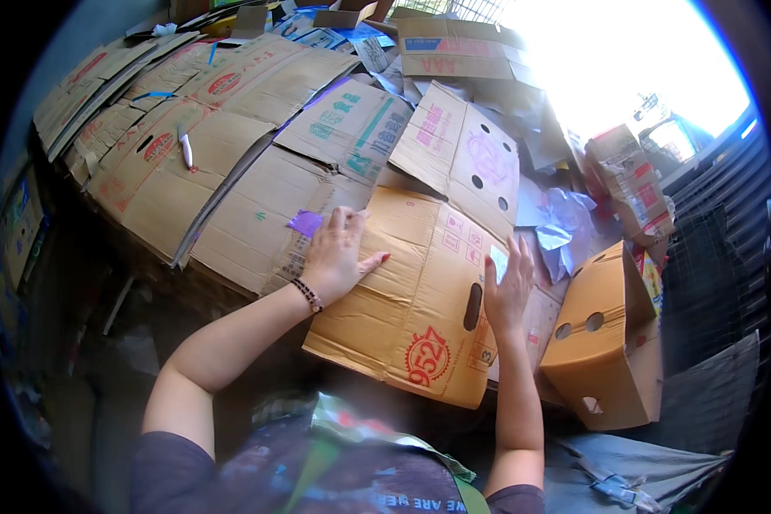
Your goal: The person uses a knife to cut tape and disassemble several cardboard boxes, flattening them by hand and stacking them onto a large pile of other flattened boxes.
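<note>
A flattened yellow-brown cardboard box (385, 283) with red print and an oval hand hole lies before me, over other flattened boxes. My left hand (340, 254), with a beaded bracelet at the wrist, rests with spread fingers at its left edge, near a purple tape patch (306, 223). At its right edge is my right hand (511, 286), fingers extended upward, beside a small pale label (498, 262); whether it touches the cardboard, I cannot tell. Above lies a flattened box with round holes (456, 141). A white-handled tool, perhaps a knife (186, 148), lies on the cardboard at the left.
Overlapping flattened cardboard boxes (231, 186) spread to the left. A folded-open orange-brown box (591, 334) stands at the right, near crumpled white plastic (562, 225). More cardboard (456, 51) is piled at the back. A grey-blue sheet (642, 466) lies at the lower right.
</note>
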### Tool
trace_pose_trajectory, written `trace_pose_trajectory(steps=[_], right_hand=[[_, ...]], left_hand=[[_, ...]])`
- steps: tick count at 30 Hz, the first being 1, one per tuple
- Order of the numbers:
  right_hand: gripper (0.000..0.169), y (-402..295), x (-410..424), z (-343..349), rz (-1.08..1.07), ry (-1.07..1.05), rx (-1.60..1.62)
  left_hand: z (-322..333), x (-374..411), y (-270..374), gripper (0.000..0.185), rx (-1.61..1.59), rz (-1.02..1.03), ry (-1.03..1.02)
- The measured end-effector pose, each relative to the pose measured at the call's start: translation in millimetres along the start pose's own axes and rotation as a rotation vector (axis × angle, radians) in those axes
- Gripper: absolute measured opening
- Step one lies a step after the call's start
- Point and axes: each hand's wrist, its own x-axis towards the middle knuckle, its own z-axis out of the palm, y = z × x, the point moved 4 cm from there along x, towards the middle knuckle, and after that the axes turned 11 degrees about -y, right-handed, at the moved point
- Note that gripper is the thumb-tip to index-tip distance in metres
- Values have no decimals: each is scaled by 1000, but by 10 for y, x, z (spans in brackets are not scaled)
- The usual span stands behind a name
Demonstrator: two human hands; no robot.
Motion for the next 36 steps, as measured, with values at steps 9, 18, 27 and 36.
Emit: trace_pose_trajectory(steps=[9,18,27,36], right_hand=[[72,-132,272,1083,-14,-401,136],[53,-21,222,713,-46,-140,327],[36,1002,-886,-1820,217,451,-743],[29,1706,-1185,-2563,261,513,-500]], left_hand=[[564,1,-190,48,80,259,-48],[467,94,-531,55,-728,26,9],[310,-75,-159,42,-1502,-109,-432],[627,-76,344,46,-1640,18,-243]])
